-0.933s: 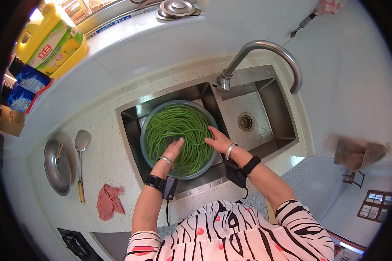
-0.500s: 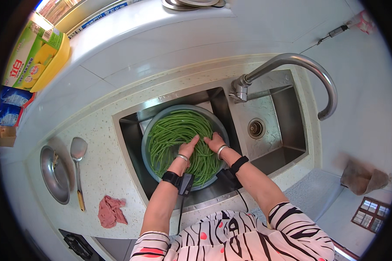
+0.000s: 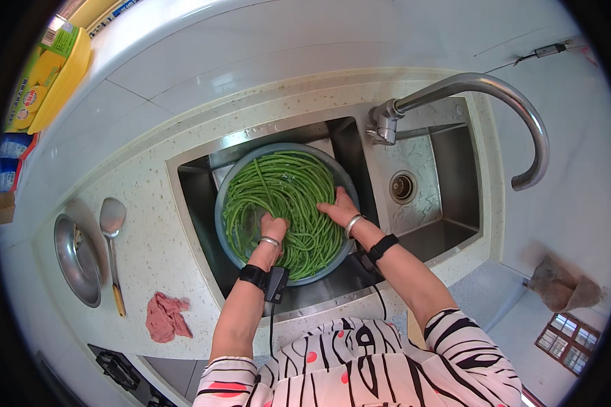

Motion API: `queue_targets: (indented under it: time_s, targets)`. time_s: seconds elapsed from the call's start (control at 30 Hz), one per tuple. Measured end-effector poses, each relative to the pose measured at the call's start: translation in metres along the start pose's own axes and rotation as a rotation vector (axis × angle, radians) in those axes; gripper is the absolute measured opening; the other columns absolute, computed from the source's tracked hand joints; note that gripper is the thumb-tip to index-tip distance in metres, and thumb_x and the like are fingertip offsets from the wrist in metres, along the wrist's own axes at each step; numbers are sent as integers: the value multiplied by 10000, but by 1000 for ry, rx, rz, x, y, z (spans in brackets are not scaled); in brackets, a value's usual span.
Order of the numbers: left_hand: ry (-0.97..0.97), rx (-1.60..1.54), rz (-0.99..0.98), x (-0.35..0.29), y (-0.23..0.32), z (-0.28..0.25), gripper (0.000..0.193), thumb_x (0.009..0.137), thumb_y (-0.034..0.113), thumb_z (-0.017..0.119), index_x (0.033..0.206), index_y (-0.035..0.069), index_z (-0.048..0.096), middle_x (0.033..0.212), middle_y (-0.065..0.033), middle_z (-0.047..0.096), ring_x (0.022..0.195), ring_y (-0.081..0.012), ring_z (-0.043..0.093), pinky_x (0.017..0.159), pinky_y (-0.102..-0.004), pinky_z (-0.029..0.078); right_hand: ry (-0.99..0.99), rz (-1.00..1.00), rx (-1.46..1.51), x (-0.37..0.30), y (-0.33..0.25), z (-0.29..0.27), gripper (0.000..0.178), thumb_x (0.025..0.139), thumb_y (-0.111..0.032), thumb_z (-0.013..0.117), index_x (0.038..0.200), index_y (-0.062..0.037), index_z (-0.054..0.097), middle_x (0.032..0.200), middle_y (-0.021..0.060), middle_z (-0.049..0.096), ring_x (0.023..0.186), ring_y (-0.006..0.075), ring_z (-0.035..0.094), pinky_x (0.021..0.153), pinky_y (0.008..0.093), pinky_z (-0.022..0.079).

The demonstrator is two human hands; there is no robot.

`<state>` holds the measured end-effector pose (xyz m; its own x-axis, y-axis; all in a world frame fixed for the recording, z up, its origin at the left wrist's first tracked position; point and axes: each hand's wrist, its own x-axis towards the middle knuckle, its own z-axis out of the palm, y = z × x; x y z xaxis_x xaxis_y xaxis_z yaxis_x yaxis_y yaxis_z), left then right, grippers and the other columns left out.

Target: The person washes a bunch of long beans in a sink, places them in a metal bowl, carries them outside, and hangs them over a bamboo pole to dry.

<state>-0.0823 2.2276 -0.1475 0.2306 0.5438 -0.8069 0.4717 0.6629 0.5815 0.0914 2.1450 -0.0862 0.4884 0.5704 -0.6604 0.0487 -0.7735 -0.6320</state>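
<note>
While both hands stand apart within one vessel, contents list as follows. Yardlong beans (image 3: pixel 278 178), green, one loose coiled mass, in a grey-blue round basin (image 3: pixel 218 216); basin set in the left compartment of a steel double sink (image 3: pixel 198 203), let into the speckled bench (image 3: pixel 139 261). Left hand (image 3: pixel 273 229): fingers sunk among strands toward the basin's front edge; grip cannot be told. Right hand (image 3: pixel 341 207): thumb spread from fingers, touching strands by the basin's right edge. Handling, as judged: scoop from beneath with loose fingers, turn strands inward from the rim, avoid bending them sharply. Also: pink cloth (image 3: pixel 166 317), bench's front edge; spatula (image 3: pixel 113 218) and metal bowl (image 3: pixel 80 268), bench's left end.
</note>
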Motion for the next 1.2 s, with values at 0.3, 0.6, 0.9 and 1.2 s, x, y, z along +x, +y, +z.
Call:
queue_targets:
  time_s: [0.3,0.6,0.9,1.2]
  targets:
    - [-104,-243,-286,5,-5,19,262,762,111,535,964,-55,548,989,-156,557,875,-234,529,820,-344,380,-175,394,21,13,19,23,463,738,-248,622,975,133,511,953,196,569,837,255,577,703,343,456]
    - [-541,-475,-4,-54,43,23,362,715,141,662,1013,-17,531,927,-87,589,888,-184,540,820,-291,399,-125,-177,-393,-30,1,47,625,685,-46,536,1231,55,249,1179,276,379,1047,394,425,865,398,388]
    - [-200,-446,-162,-14,18,17,359,758,81,608,1052,-65,463,952,-133,563,787,-239,573,687,-363,482,72,2,47,15,32,33,564,711,-362,615,1014,97,486,875,186,580,808,283,557,720,322,423]
    - [-162,-100,-181,-27,33,0,435,717,161,671,1044,-61,490,876,-136,597,738,-220,584,636,-328,475,-104,240,233,30,55,48,663,727,-306,645,1175,98,370,1119,222,470,982,263,502,793,341,435]
